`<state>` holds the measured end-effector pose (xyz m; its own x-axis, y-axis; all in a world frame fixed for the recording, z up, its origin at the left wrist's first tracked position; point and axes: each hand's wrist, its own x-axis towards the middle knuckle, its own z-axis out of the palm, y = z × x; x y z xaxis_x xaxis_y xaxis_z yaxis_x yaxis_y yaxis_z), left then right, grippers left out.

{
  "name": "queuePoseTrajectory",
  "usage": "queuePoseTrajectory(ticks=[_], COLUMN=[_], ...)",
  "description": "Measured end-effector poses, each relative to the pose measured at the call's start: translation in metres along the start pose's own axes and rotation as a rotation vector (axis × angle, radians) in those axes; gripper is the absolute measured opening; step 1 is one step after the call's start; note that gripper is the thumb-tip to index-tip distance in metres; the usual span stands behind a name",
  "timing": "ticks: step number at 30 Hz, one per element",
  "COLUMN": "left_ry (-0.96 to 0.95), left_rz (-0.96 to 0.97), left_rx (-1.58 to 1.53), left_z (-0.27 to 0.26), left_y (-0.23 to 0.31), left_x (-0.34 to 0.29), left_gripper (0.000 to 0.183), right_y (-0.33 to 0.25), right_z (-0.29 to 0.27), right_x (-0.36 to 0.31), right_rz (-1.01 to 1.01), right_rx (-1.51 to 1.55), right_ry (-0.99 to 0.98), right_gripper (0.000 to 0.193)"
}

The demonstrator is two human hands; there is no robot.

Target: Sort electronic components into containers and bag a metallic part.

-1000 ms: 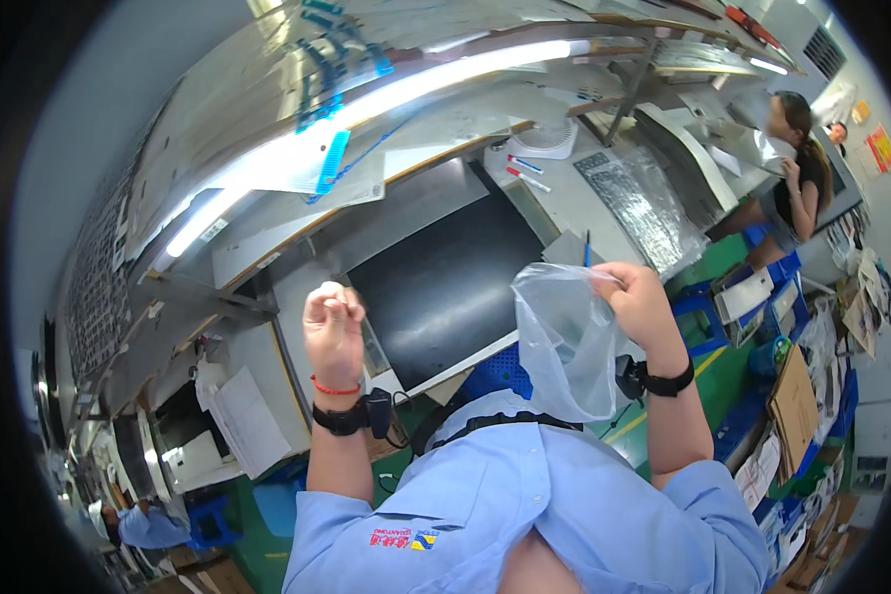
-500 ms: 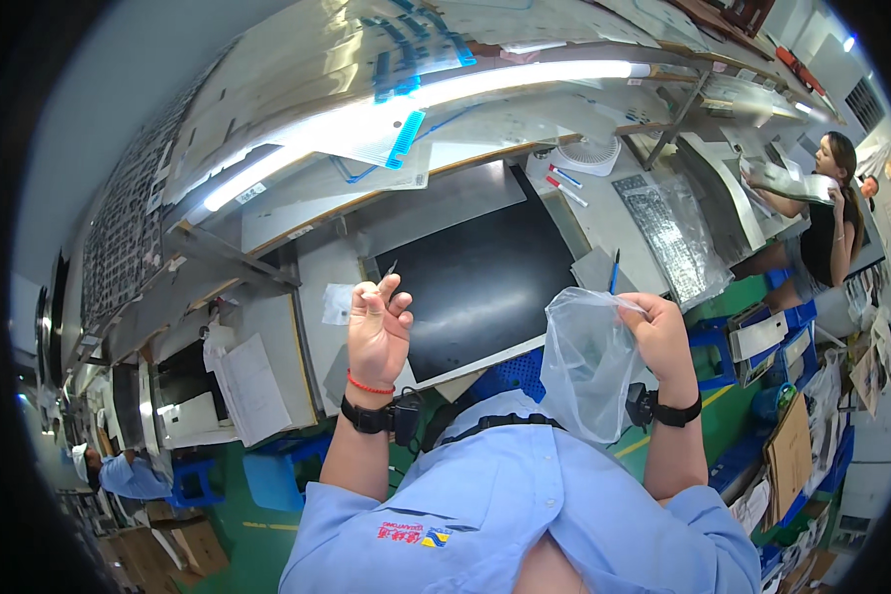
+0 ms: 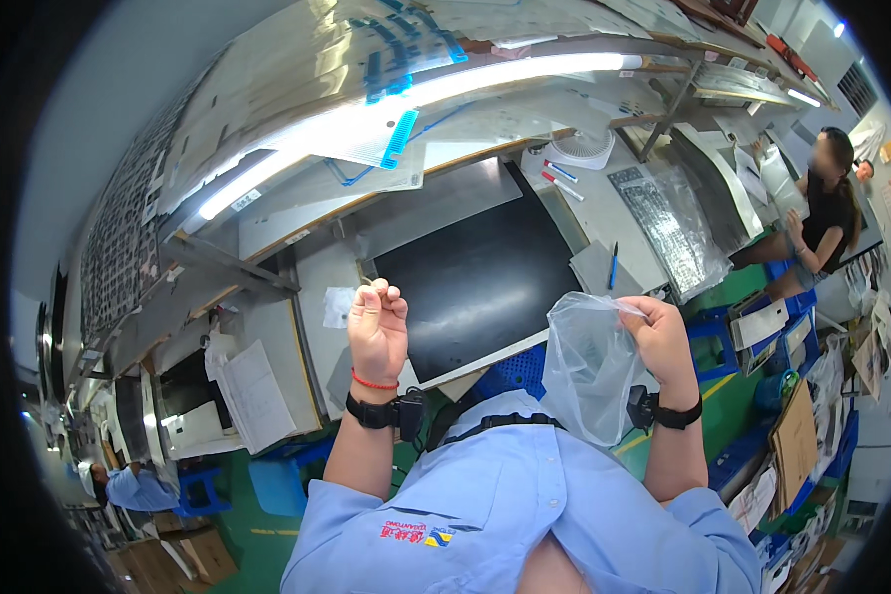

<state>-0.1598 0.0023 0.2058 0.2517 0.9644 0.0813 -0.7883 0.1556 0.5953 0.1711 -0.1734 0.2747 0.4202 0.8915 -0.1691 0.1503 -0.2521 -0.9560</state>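
The right hand point(image 3: 660, 340) is pinching a translucent, whitish plastic bag point(image 3: 589, 368), which is hanging at four o'clock from centre. The left hand point(image 3: 378, 339) is curling its fingers, possibly around something; I cannot tell. At its two o'clock, a glossy black rectangular sheet point(image 3: 480, 282) is lying.

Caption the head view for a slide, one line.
Right hand holding a clear bag, left hand raised near a black sheet on the bench.
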Motion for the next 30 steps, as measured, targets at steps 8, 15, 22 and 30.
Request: queuePoseTrajectory(ticks=[8,15,22,30], left_ry=[-0.059,-0.049,-0.124,0.079], left_rz=[0.029,-0.129,-0.09,-0.14], left_rx=[0.011,0.077,0.035,0.008], left_z=[-0.01,-0.013,-0.016,0.003], left_y=[-0.004,0.0,-0.009,-0.003], left_x=[0.003,0.005,0.002,-0.001], left_gripper=[0.011,0.027,0.016,0.018], right_y=[0.003,0.007,0.012,0.012], right_z=[0.004,0.006,0.007,0.005], right_x=[-0.005,-0.009,-0.013,-0.018], right_rz=[-0.007,0.009,-0.003,-0.005], right_rx=[0.015,0.011,0.014,0.014], right_ry=[-0.011,-0.003,-0.006,0.006], right_gripper=[0.021,0.021,0.022,0.022])
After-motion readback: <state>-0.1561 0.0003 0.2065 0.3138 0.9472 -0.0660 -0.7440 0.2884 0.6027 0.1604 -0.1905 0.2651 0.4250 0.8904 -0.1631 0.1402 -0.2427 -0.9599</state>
